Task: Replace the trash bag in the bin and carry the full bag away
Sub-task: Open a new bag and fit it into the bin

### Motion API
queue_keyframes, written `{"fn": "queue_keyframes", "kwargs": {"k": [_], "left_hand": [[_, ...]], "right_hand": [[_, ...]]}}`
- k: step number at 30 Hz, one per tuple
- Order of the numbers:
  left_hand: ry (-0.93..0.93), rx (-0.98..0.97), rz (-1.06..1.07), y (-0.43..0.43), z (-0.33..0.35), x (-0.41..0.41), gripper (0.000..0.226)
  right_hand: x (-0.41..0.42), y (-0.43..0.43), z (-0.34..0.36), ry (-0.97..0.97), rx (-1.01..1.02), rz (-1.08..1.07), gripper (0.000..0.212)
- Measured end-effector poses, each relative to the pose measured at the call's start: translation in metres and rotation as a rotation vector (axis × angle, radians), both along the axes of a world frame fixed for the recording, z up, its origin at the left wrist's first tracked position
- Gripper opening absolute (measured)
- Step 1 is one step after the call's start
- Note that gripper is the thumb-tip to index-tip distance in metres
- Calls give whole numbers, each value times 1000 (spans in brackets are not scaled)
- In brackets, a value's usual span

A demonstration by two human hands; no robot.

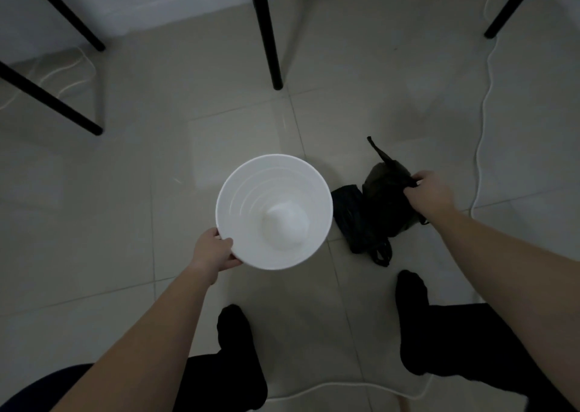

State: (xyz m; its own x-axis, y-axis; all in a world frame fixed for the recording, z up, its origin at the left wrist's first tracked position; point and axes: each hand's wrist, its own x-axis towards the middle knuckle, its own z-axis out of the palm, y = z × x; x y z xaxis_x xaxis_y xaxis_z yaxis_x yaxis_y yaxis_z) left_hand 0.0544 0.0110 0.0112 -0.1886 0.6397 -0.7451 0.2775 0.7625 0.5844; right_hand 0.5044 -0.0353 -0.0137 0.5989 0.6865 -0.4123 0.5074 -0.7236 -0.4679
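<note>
our left hand (216, 251) grips the rim of the unlined white bin (251, 192) | our right hand (430, 192) pinches the neck of the full black bag (386, 198) on the floor (345, 113) | risk: yanking may tear it

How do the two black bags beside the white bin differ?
The full bag is bulging and its top is gripped by the right hand; the folded bag lies compact and no hand touches it. The folded bag lies nearer the white bin than the full bag. Both are black and rest on the floor.
</note>
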Motion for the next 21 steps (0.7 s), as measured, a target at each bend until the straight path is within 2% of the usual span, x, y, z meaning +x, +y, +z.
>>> {"fn": "queue_keyframes", "kwargs": {"k": [3, 6, 8, 11, 14, 16, 18, 21], "left_hand": [[-9, -16, 10, -1, 1, 1, 25], [-36, -17, 8, -3, 3, 4, 26], [-61, -18, 16, -4, 5, 6, 26], [-69, -21, 17, -3, 4, 6, 26], [-76, -20, 23, -1, 3, 5, 24], [-83, -22, 32, -1, 4, 5, 23], [-87, -20, 43, 0, 4, 5, 22], [-93, -19, 72, 0, 3, 2, 20]], "right_hand": [[7, -6, -4, -6, -10, -41, 28], [7, -9, -2, -42, -35, -36, 39], [-1, -6, 1, -215, -44, 48, 47], [-20, 2, 7, -519, 33, 233, 42], [-48, 13, 4, -603, 146, 375, 30], [-66, 16, -9, -512, 185, 455, 22], [-82, 15, -27, -310, 169, 479, 20], [-96, 7, -58, -138, 57, 439, 34]]}}
